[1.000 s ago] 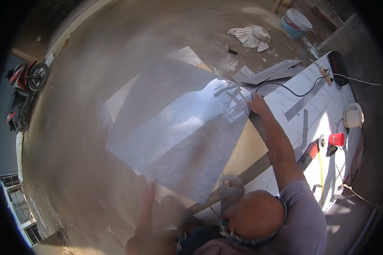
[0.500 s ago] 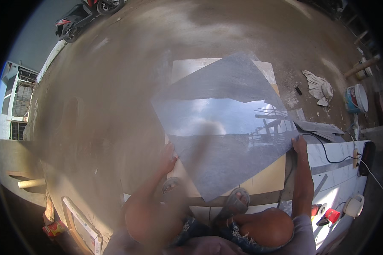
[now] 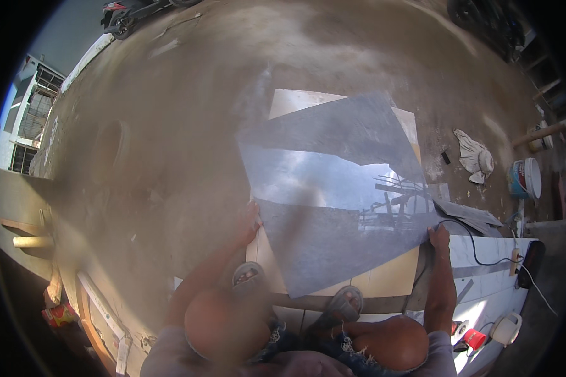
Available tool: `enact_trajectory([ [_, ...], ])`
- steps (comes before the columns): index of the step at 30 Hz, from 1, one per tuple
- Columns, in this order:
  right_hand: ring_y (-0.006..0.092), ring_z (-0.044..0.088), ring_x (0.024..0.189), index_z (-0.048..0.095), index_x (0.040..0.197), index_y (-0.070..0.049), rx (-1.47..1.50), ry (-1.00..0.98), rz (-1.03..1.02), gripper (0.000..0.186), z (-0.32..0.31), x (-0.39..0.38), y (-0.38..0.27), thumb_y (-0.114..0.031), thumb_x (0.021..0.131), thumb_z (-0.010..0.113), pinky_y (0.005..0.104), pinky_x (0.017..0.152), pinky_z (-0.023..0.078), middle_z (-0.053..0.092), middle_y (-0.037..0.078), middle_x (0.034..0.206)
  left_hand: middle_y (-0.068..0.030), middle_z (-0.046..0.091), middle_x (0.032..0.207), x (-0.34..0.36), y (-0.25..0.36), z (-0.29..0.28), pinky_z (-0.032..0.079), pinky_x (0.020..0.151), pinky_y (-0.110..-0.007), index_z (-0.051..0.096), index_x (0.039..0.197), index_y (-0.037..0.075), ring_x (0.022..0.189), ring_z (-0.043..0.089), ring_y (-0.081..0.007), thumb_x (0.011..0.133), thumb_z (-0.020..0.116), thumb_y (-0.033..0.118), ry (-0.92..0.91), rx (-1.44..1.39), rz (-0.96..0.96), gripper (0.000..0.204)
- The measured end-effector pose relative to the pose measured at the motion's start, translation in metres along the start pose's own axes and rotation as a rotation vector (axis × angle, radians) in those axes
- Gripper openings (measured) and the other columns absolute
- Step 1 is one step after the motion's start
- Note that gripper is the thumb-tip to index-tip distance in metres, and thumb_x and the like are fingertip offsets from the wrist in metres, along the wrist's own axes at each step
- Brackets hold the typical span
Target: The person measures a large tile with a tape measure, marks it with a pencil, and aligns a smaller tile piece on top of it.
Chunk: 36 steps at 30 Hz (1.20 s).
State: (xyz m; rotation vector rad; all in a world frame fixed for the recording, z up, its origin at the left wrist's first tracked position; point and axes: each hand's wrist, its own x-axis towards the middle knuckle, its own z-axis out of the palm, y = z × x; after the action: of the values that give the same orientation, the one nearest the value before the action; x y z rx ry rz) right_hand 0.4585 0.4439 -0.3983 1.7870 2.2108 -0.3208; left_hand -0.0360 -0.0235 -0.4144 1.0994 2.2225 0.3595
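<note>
A large, glossy grey tile [image 3: 333, 245] lies turned at an angle over pale, cream-coloured tiles [image 3: 383, 276] in front of me, its surface mirroring sky and a wooden frame. My left hand [image 3: 253, 217] is at its left edge, fingers closed on the rim; haze blurs the fingertips. Near its right corner, my right hand [image 3: 439, 236] grips the edge, with the fingers partly hidden. The far ends of the cream tiles stick out beyond the grey one. My sandalled feet [image 3: 346, 303] flank the tile's near corner.
Grey offcuts [image 3: 468, 215] lie right of the tile, near a black cable [image 3: 475, 254] crossing white marbled tiles [image 3: 484, 246]. Farther right are a paint bucket [image 3: 526, 178] and a white cloth [image 3: 473, 157]. A red-and-white power tool [image 3: 473, 339] sits near right; wooden pieces [image 3: 97, 301] lie near left.
The grey tile has turned clockwise: its right corner came nearer me and its near corner shifted left. My left hand moved slightly farther away along the edge. The whole view has tilted.
</note>
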Motion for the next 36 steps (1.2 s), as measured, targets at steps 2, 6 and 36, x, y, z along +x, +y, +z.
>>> enact_trajectory([
  [2, 0.0428, 0.057, 0.11, 0.053, 0.119, 0.007, -0.01, 0.009, -0.001, 0.064, 0.0, -0.007, -0.003, -0.044, 0.083, 0.064, 0.0474, 0.093, 0.045, 0.059, 0.03, 0.116, -0.02, 0.008, 0.157, 0.004, -0.001, -0.004, 0.004, 0.115, -0.052, 0.016, 0.149, -0.001, 0.145, 0.007, -0.0342, 0.095, 0.047, 0.023, -0.007, -0.011, 0.017, 0.066],
  [6, 0.0425, 0.058, 0.107, 0.057, 0.112, 0.006, 0.001, 0.006, 0.005, 0.059, 0.008, -0.024, -0.007, -0.044, 0.081, 0.066, 0.0474, 0.091, 0.046, 0.061, 0.03, 0.111, -0.0201, 0.008, 0.157, 0.016, -0.004, -0.021, 0.004, 0.116, -0.052, 0.015, 0.149, -0.001, 0.146, 0.007, -0.034, 0.096, 0.045, 0.024, -0.041, -0.096, -0.029, 0.066],
  [36, 0.0427, 0.05, 0.118, 0.047, 0.126, 0.008, 0.102, -0.119, -0.021, 0.065, 0.018, -0.061, -0.03, -0.03, 0.079, 0.072, 0.0456, 0.098, 0.043, 0.051, 0.031, 0.124, -0.017, 0.008, 0.157, -0.153, 0.079, 0.047, 0.017, 0.109, -0.065, 0.017, 0.151, 0.023, 0.144, 0.01, -0.0409, 0.076, 0.07, 0.051, -0.282, 0.543, 0.286, 0.096],
])
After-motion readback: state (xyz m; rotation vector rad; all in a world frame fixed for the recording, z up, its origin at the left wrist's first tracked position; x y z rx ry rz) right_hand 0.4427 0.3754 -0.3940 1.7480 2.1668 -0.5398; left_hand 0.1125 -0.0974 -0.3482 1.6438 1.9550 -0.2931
